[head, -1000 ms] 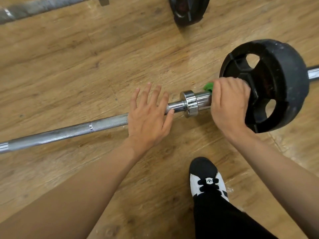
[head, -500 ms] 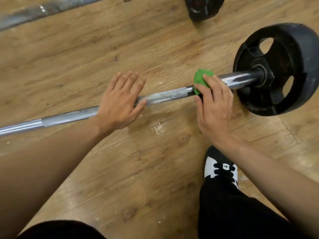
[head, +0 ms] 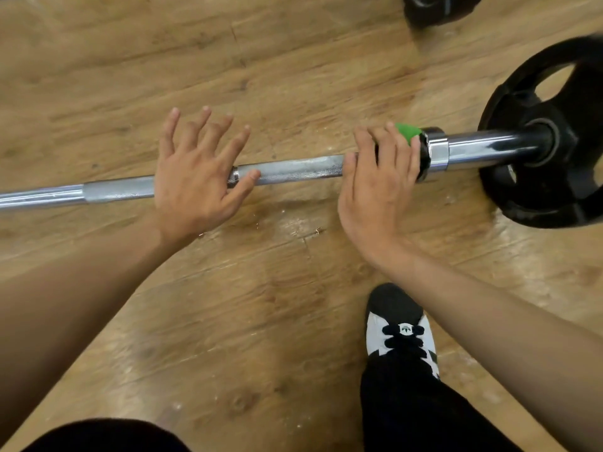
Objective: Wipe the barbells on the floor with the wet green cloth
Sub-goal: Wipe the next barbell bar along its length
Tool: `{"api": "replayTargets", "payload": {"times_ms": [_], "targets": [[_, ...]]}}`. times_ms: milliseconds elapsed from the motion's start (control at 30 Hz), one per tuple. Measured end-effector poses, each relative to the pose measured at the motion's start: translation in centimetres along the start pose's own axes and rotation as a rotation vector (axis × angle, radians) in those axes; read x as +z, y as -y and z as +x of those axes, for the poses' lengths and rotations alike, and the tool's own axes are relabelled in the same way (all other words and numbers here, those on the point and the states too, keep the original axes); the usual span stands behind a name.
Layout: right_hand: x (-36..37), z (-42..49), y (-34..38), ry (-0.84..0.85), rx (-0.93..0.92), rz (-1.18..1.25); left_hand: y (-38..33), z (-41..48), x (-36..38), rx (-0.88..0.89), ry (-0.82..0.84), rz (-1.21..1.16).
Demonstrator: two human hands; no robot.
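Lying on the wooden floor (head: 293,76), the barbell (head: 293,169) runs left to right across the view, black plate (head: 535,203) at its right end. The right hand (head: 378,190) sits just beside the collar (head: 437,151), fingers (head: 391,148) curled over the shaft, clamping the green cloth (head: 408,132) against it. The left hand (head: 192,177) rests on the shaft, fingers spread and loose, holding nothing. Bare knurled shaft lies between the hands, leftward of the cloth, so the wipe likely needs to slide along that axis toward the left hand.

Right hand (head: 375,194) holds green cloth (head: 408,132) on barbell (head: 293,169); spread left hand (head: 195,181) rests on it
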State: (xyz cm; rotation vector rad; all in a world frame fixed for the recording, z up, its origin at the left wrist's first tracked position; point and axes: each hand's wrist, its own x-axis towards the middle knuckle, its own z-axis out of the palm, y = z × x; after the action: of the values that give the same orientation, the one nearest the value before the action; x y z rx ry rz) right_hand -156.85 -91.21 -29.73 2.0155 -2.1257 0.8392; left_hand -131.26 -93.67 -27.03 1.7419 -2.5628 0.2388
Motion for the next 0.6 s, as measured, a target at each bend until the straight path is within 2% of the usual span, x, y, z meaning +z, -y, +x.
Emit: {"api": "replayTargets", "payload": {"times_ms": [67, 133, 233, 300, 367, 500, 600], "targets": [[0.1, 0.8, 0.8, 0.013, 0.015, 0.048, 0.1, 0.5, -0.1, 0.000, -0.013, -0.005], [-0.4, 1.7, -0.1, 0.090, -0.105, 0.051, 0.3, 0.7, 0.1, -0.006, -0.029, -0.004], [-1.6, 3.2, -2.9, 0.231, -0.263, -0.090, 0.3, 0.9, 0.5, -0.023, -0.041, 0.001], [-1.7, 2.9, -2.5, 0.268, -0.184, -0.182, 0.4, 1.0, 0.6, -0.020, -0.048, 0.002], [-0.9, 2.3, -0.5, 0.228, -0.069, -0.220, 0.5, 1.0, 0.7, -0.025, -0.056, 0.015], [0.1, 2.4, 2.3, 0.090, -0.029, 0.004, 0.4, 1.1, 0.7, -0.026, -0.049, 0.033], [0.1, 2.1, 3.1, 0.149, -0.125, 0.141, 0.3, 0.9, 0.7, -0.034, -0.050, 0.040]]}}
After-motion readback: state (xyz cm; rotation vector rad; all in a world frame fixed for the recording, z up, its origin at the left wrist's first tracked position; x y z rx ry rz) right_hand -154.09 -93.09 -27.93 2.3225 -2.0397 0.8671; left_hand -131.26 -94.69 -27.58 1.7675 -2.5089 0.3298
